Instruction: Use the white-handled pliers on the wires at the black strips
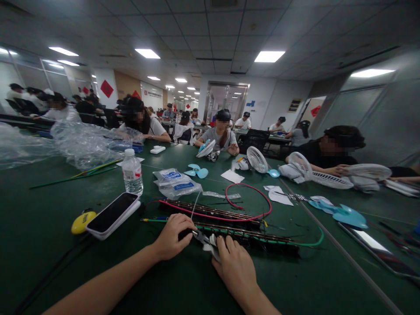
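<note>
My right hand (238,267) is closed around the pale handles of a pair of pliers (201,237), whose metal jaws point left at the near edge of a long wire bundle (243,232). My left hand (174,235) has its fingers curled and pinched at the jaw tips; what lies between them is hidden. A thin white strip (195,204) rises behind the left fingers. The bundle includes a green wire (308,244) with dark ties along it. Just behind it is a second bundle with a red wire (269,203) looping upward.
Left of my hands are a phone (113,214), a yellow tape measure (83,222) and a water bottle (132,173). Plastic bags (177,181), blue fan blades (197,171) and white fan guards (257,160) lie farther back. Several people sit around the green table (82,280).
</note>
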